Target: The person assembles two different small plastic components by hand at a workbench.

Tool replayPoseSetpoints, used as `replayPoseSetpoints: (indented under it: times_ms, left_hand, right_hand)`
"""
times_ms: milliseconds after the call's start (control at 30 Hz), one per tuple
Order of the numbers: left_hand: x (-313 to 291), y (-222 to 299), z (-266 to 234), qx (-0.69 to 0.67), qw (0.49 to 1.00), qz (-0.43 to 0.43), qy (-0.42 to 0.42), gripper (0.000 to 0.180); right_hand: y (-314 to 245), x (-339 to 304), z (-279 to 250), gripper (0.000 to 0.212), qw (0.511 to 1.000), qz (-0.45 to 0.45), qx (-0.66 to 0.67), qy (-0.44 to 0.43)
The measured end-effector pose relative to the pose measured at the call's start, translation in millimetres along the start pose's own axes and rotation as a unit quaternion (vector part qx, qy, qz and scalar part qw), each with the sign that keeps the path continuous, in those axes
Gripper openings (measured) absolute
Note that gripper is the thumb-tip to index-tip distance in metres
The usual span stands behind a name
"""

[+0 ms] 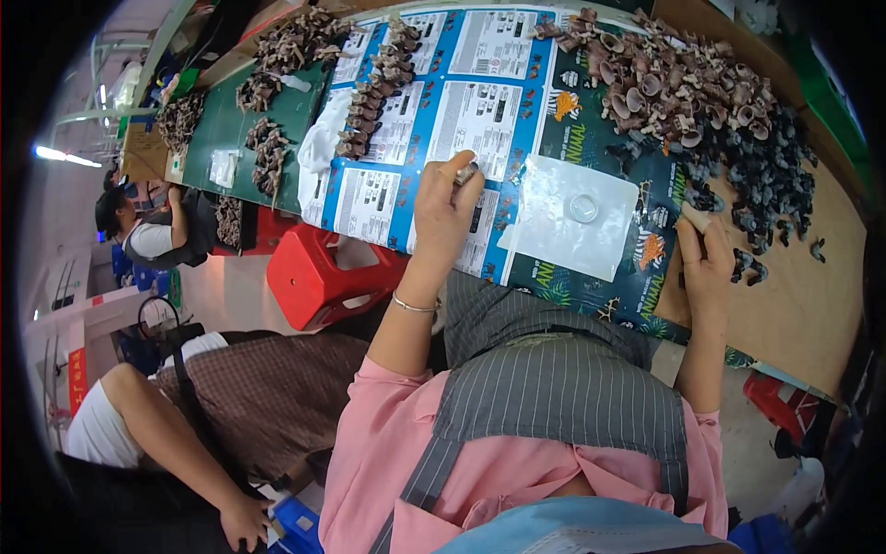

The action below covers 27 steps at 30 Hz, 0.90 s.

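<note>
A workshop seen from the head view: a long counter covered with printed blue and green cardboard sheets, red plastic stools beneath it, and other people seated along the left. A heap of small brown moulded figures lies at the far right, with a pile of dark grey figures just beside it. The left hand rests on the blue sheets, its fingers pinched around a small grey piece. The right hand sits near the dark pile, fingers curled close; what it holds cannot be told. A clear plastic bag lies between the hands
</note>
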<state>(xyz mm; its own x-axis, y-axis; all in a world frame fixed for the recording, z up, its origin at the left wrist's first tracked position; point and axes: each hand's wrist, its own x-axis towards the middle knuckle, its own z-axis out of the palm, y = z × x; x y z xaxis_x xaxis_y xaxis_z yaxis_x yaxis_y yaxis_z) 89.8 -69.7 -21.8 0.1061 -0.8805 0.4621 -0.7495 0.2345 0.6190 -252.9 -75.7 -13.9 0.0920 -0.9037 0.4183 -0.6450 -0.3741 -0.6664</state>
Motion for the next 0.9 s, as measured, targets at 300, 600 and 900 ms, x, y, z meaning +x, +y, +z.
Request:
replayPoseSetpoints:
  times_ms: [300,600,900]
  left_hand:
    - [-11.6,-76.6,-60.6,-0.034,0.978,-0.178,0.099,0.048]
    - [5.3,-114.2,-75.6,-0.074,0.966,-0.199,0.147,0.081]
    - [12.8,-41.1,-41.7,-0.151,0.978,-0.051,0.133,0.052]
  right_hand:
    - [-12.3,-40.0,-35.9,0.025,0.99,-0.012,-0.139,-0.012]
    - [-6.9,-48.1,-20.6,0.025,0.981,0.007,-0.191,-0.039]
    - [-5.8,-22.5,0.0,0.027,0.995,-0.037,-0.092,0.017]
